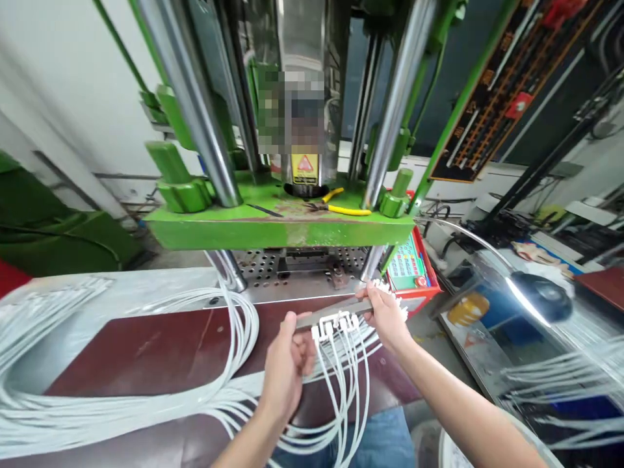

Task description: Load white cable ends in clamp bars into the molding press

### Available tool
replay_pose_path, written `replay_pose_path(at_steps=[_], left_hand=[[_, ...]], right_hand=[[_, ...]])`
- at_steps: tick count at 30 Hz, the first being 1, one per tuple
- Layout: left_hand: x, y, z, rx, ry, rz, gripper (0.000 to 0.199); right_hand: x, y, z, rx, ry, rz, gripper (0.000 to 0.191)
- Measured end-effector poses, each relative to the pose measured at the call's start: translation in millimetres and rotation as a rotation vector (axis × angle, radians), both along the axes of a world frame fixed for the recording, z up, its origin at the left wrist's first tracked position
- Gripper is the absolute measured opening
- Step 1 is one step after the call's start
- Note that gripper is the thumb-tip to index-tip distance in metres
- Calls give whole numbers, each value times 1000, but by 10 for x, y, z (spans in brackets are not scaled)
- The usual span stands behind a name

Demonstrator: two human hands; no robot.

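Note:
A grey metal mold bar (pixel 336 310) is held level over the table's front part, its two ends in my hands. My left hand (pixel 287 361) is closed around the left end, thumb on top. At the right end, my right hand (pixel 386 315) pinches the bar between thumb and fingers. White molded connectors (pixel 336 325) joined by a white runner sit along the bar's near side. White cables (pixel 344 390) hang from them in loops toward my lap. Beyond the bar stands the green press (pixel 283 231), with a dark die in its opening.
Bundles of white cable (pixel 97 422) cover the left of the brown table (pixel 146 351). Yellow-handled pliers (pixel 348 210) lie on the press's green plate. A red control box (pixel 429 279) stands to the right. Farther right, more white cables (pixel 575 383) lie near a lamp (pixel 541 296).

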State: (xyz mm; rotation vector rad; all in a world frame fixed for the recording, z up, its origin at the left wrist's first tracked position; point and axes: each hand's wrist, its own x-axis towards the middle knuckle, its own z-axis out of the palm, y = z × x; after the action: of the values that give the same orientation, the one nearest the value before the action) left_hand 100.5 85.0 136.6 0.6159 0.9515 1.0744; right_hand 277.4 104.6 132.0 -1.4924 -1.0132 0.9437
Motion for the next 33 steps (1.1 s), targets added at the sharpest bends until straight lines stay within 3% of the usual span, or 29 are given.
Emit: replay_pose_path(at_steps=[3,6,8,10,12,15,20,25,29,33], left_hand=[[-37,2,94,45,131,36,40],[-28,-44,153,158,227,9,35],[-14,-76,158,230,283,-14,34],[-1,-95,149,250,318,-33,33],[10,-106,141,251,322,-42,32],[19,-124,140,298,349,-56,31],[13,-145,143,317,400,-92,33],[9,-151,141,253,366,-118,35],[35,-172,140,272,425,-134,35],[73,-200,143,334,467,-147,33]], right_hand=[[36,-365,125,-1,-65,37,50],[105,-619,358,202,-466,143,30],[133,-749,519,326,-698,283,39],[117,-845,630,334,-869,438,53],[58,-903,667,283,-1028,500,54],[-42,-927,607,246,-1208,455,47],[-24,-897,498,249,-1262,477,46],[97,-892,609,86,-1120,520,53],[-17,-948,696,211,-1064,500,64],[-248,-974,622,253,-1178,422,62]])
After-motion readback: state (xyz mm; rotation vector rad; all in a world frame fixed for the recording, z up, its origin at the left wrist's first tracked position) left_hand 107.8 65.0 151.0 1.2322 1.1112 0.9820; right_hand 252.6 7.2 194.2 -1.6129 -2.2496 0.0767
